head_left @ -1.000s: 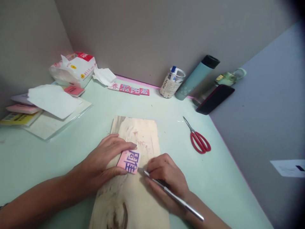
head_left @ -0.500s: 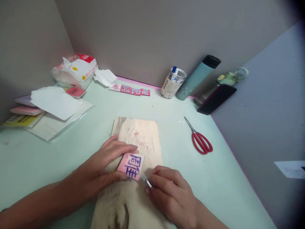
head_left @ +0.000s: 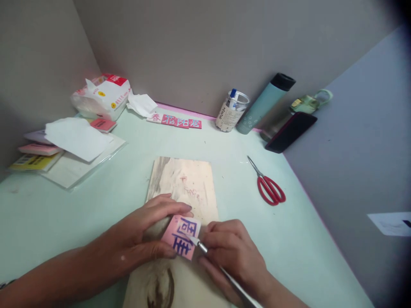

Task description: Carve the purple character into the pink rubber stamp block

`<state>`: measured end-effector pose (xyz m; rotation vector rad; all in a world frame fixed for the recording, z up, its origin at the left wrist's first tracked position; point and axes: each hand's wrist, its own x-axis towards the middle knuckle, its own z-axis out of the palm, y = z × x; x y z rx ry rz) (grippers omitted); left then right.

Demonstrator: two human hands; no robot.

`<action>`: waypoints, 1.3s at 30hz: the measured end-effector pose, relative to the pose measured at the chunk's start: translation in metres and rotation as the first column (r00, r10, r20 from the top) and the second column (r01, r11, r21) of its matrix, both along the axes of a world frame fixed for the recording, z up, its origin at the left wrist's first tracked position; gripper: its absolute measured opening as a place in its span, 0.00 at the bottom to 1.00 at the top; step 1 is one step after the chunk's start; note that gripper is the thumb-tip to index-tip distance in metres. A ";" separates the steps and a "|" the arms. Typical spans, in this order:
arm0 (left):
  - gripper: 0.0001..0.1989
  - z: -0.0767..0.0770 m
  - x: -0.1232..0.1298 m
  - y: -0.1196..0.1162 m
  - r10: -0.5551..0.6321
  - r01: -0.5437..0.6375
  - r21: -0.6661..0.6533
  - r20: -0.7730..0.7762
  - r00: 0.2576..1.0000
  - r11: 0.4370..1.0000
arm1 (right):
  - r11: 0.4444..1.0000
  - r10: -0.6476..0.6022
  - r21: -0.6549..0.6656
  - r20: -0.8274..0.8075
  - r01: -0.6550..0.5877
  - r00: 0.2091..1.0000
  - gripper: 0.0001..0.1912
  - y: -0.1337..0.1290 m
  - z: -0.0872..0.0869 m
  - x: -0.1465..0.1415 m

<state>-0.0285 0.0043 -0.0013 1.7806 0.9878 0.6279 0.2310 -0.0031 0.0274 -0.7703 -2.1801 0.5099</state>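
Observation:
A small pink square block (head_left: 171, 229) with a dark blue character on its face is gripped at its left side by my left hand (head_left: 150, 231), forefinger on the far edge and thumb on the near edge. My right hand (head_left: 236, 252) is closed around a silver craft knife (head_left: 203, 247), its pale blade over the character near the block's right edge. Whether the tip touches the surface I cannot tell. Beneath both lies a worn wooden board (head_left: 189, 179) with dark smears and red marks.
Red-handled scissors (head_left: 271, 190) lie to the right. Carved pink blocks (head_left: 183, 122) form a row at the back, beside a can of pens (head_left: 228, 119), a teal bottle (head_left: 266, 102) and a phone (head_left: 290, 132). Papers (head_left: 77, 137) and a tissue pack (head_left: 105, 96) occupy the left.
My left hand and the block have shifted slightly right and nearer. The knife's blade has moved from beside the block to over its face, and more of the handle shows.

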 end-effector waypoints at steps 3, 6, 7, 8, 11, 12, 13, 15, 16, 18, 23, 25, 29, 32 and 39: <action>0.25 0.002 0.004 0.000 -0.004 0.001 0.065 0.045 0.999 0.998 | 0.994 -0.072 -0.099 -0.190 0.054 0.979 0.11 -0.001 0.002 -0.002; 0.24 0.001 0.007 0.004 -0.019 0.010 0.157 0.055 0.998 0.987 | 0.913 -0.191 -0.402 -0.270 0.070 0.944 0.08 0.000 0.000 0.000; 0.23 0.001 0.008 0.005 -0.024 0.015 0.191 0.042 0.999 0.982 | 0.863 -0.218 -0.501 -0.265 0.059 0.939 0.08 0.000 -0.001 0.001; 0.22 0.000 0.008 0.007 -0.028 0.022 0.227 0.022 0.999 0.974 | 0.814 -0.231 -0.579 -0.254 0.044 0.939 0.08 0.002 -0.002 0.002; 0.21 -0.003 0.007 0.013 -0.037 0.052 0.339 -0.052 0.998 0.939 | 0.762 -0.218 -0.647 -0.243 0.009 0.945 0.09 0.006 -0.004 0.004; 0.21 -0.004 0.006 0.015 -0.037 0.060 0.363 -0.069 0.997 0.930 | 0.772 -0.215 -0.636 -0.243 0.012 0.946 0.09 0.008 -0.004 0.003; 0.22 -0.005 0.006 0.016 -0.037 0.064 0.378 -0.080 0.996 0.924 | 0.786 -0.214 -0.618 -0.243 0.019 0.946 0.09 0.009 -0.004 0.003; 0.22 -0.006 0.005 0.017 -0.035 0.067 0.389 -0.091 0.995 0.919 | 0.811 -0.208 -0.585 -0.241 0.029 0.948 0.10 0.012 -0.004 0.002; 0.22 -0.006 0.005 0.017 -0.034 0.068 0.390 -0.094 0.995 0.918 | 0.818 -0.200 -0.575 -0.237 0.029 0.951 0.10 0.013 -0.004 0.001; 0.22 -0.007 0.005 0.017 -0.030 0.067 0.391 -0.099 0.995 0.918 | 0.822 -0.183 -0.568 -0.226 0.023 0.957 0.10 0.015 -0.004 0.001; 0.22 -0.005 0.005 0.017 -0.031 0.064 0.368 -0.095 0.995 0.928 | 0.838 -0.143 -0.546 -0.218 0.001 0.965 0.10 0.016 -0.004 0.002; 0.22 -0.004 0.006 0.017 -0.033 0.065 0.357 -0.094 0.995 0.932 | 0.845 -0.132 -0.534 -0.207 0.001 0.969 0.10 0.016 -0.004 0.002; 0.21 -0.003 0.006 0.017 -0.029 0.061 0.354 -0.095 0.995 0.933 | 0.856 -0.121 -0.516 -0.178 0.013 0.977 0.11 0.017 -0.003 0.001; 0.21 -0.002 0.006 0.017 -0.031 0.064 0.358 -0.098 0.995 0.931 | 0.858 -0.116 -0.514 -0.164 0.015 0.980 0.10 0.017 -0.003 0.001; 0.22 -0.004 0.005 0.018 -0.043 0.076 0.355 -0.101 0.994 0.932 | 0.851 -0.090 -0.524 -0.154 -0.004 0.984 0.11 0.017 -0.002 0.003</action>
